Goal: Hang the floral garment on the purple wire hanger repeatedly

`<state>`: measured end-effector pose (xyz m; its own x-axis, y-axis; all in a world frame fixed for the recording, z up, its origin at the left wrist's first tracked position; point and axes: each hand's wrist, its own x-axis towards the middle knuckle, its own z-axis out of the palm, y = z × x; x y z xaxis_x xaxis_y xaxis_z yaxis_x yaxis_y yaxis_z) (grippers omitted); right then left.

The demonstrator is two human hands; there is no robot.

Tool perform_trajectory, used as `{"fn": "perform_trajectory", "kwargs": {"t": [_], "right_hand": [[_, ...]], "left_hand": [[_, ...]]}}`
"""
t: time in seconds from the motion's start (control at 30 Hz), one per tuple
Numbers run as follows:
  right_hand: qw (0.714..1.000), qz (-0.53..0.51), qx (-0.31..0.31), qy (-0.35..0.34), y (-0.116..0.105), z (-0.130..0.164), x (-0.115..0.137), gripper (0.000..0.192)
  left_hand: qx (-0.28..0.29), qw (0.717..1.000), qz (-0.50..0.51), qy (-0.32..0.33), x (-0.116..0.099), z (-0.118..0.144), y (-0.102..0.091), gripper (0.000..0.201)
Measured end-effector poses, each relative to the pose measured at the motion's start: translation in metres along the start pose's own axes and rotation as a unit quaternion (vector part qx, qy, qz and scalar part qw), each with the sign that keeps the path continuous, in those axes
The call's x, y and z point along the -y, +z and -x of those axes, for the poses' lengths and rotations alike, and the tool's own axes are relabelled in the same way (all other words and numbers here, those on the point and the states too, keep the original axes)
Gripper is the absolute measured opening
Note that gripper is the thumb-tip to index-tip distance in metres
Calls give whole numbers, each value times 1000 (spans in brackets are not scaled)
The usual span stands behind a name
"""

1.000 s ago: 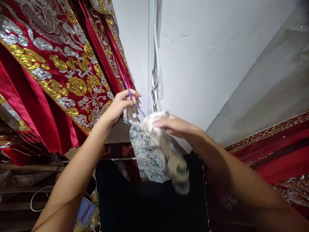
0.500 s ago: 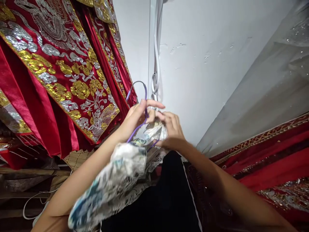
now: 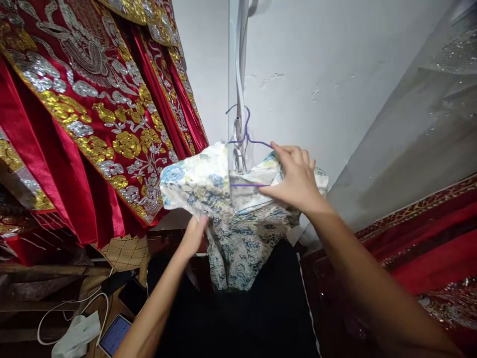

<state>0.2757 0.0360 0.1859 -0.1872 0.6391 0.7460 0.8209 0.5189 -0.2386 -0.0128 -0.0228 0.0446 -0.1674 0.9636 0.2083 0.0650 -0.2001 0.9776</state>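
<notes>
**Mia:** Up by the white wall, what is going on?

**Ben:** A flowery blouse (image 3: 231, 209) sits on a purple hanger (image 3: 249, 144). The right hand (image 3: 296, 176) pinches the hanger's wire arm and the cloth over it. The left hand (image 3: 194, 236) grips the blouse from below, under its left sleeve.

**Mia:** Is the blouse all the way on?

**Ben:** I think it is mostly on. Both shoulders look draped over the wire. The cloth is bunched, so it looks like it needs smoothing. I cannot tell if the hook is hung on anything.

**Mia:** What else is around?

**Ben:** Red drapes with gold and silver flowers (image 3: 97, 119) hang on the left. A white curly bracket (image 3: 238, 99) runs down the wall. Low down there is a phone (image 3: 114, 335), a white cable (image 3: 67, 308) and some black cloth (image 3: 253, 318).
</notes>
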Motion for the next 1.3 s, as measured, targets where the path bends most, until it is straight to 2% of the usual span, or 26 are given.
{"fn": "perform_trajectory", "kwargs": {"t": [0.07,0.13,0.2,0.23,0.3,0.33,0.37,0.4,0.43,0.47,0.53,0.6,0.7,0.77,0.8,0.87,0.93,0.97,1.0,1.03,1.07,1.13,1.17,1.2,1.23,1.3], "right_hand": [[998,-30,17,-44,0,9,11,98],[988,-111,47,-94,0,29,19,79],[962,-241,68,-109,5,57,25,58],[945,-310,58,-91,11,74,28,49],[910,-414,-6,12,29,109,35,30],[890,-443,-38,97,41,127,40,23],[867,-457,-42,195,54,144,44,19],[840,-468,-33,273,68,159,49,16],[816,-480,-5,322,80,171,54,18],[793,-495,41,352,91,181,58,23],[765,-517,121,365,105,190,67,32],[766,-521,150,344,109,189,72,36],[800,-497,130,309,101,179,74,38],[812,-484,132,300,93,177,72,39],[813,-480,135,302,89,177,70,39],[806,-480,140,317,84,181,68,39],[780,-497,151,349,81,185,66,40],[759,-511,161,369,81,187,66,39],[737,-527,174,387,82,187,67,38],[716,-540,188,401,83,188,68,37],[700,-550,203,408,84,188,70,36],[687,-560,226,404,85,187,75,36],[688,-561,232,397,84,187,77,36],[692,-559,238,389,83,187,79,36],[697,-556,243,382,81,186,81,35],[711,-544,258,364,74,179,81,34]], "left_hand": [[14,1000,-3,-24,19,16,12,60],[20,997,34,-71,35,31,23,57],[-2,990,86,-115,47,43,33,55],[-24,985,111,-128,52,47,38,56],[-68,977,145,-142,60,56,47,58],[-82,974,156,-143,62,59,50,60],[-87,972,163,-142,64,62,52,62],[-83,972,169,-140,64,65,54,64],[-72,972,174,-139,63,68,54,66],[-57,973,177,-138,61,71,54,67],[-23,975,176,-136,56,76,52,67],[0,977,164,-133,50,81,48,65],[6,981,151,-120,44,82,41,63],[-45,979,164,-115,46,79,33,59],[-93,974,173,-116,48,76,28,54],[-226,955,165,-100,55,70,18,42],[-362,926,105,-33,61,67,12,37],[-408,911,62,14,62,68,13,38],[-423,904,19,55,61,71,16,37],[-398,914,-21,81,58,75,22,34],[-331,938,-53,89,55,80,30,30],[-137,984,-88,71,46,89,49,24],[-50,993,-93,58,41,93,58,22],[13,994,-95,47,37,95,66,20],[48,993,-96,41,33,96,71,17],[70,991,-102,45,28,95,76,15]]}}
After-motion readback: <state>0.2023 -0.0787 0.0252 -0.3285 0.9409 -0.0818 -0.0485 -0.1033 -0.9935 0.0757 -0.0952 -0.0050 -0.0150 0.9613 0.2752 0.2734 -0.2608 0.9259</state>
